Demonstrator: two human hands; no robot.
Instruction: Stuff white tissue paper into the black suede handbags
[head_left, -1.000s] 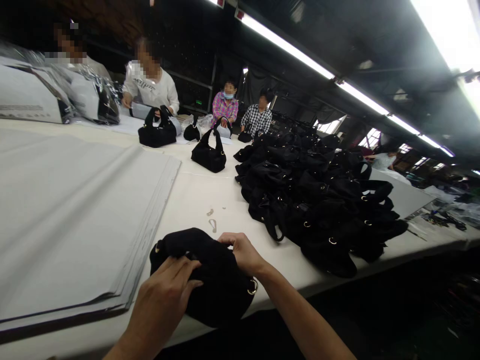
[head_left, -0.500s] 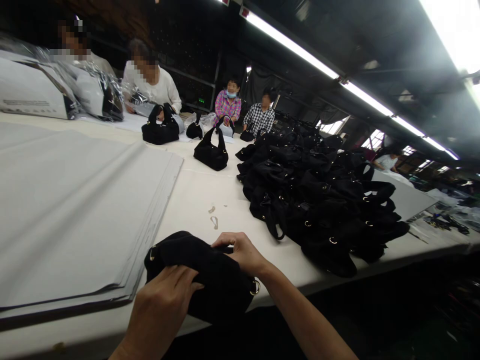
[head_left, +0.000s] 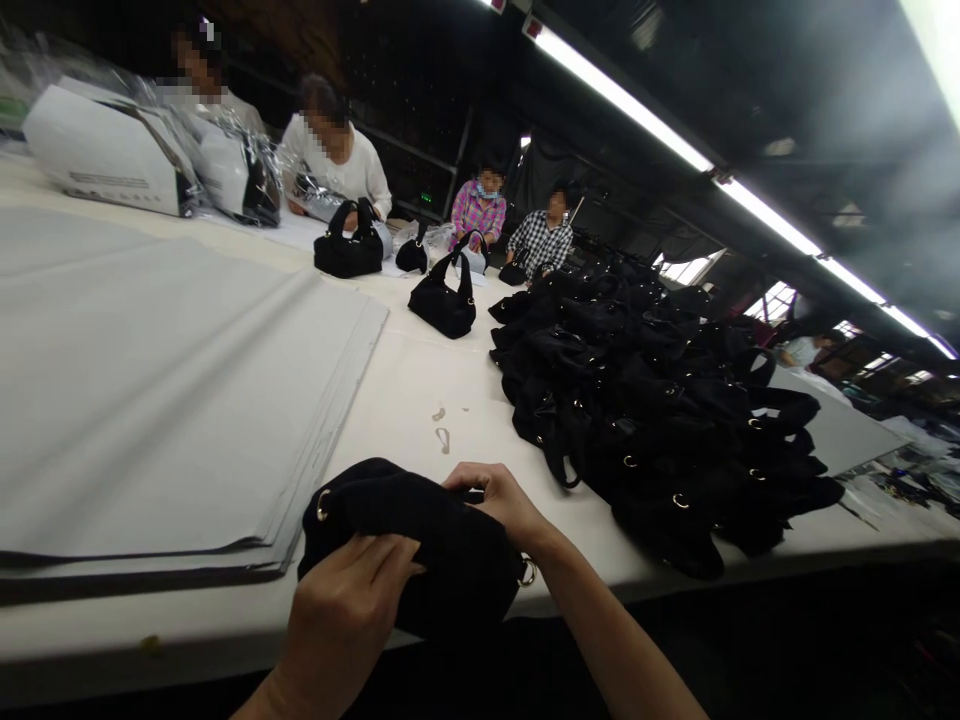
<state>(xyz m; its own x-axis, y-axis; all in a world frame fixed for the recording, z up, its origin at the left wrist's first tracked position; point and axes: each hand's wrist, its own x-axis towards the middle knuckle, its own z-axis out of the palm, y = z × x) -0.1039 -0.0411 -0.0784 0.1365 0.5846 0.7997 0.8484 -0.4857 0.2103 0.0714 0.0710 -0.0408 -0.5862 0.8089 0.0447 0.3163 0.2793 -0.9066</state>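
A small black fabric handbag (head_left: pixel 420 540) with gold rings lies at the near edge of the white table (head_left: pixel 420 390). My left hand (head_left: pixel 345 610) grips its near side, fingers curled over the fabric. At the bag's top edge, my right hand (head_left: pixel 499 498) pinches the far side with closed fingers. To the right of my hands lies a big pile of black handbags (head_left: pixel 652 400), about a hand's width away.
A thick stack of grey paper sheets (head_left: pixel 165 370) covers the table's left. Finished black bags (head_left: pixel 444 300) stand farther back. Several people sit at the far end, beside wrapped white boxes (head_left: pixel 112 155). Small scraps (head_left: pixel 442 436) lie mid-table.
My hands keep hold of the bag and have shifted their grip only slightly. The view has swung a little to the left and down.
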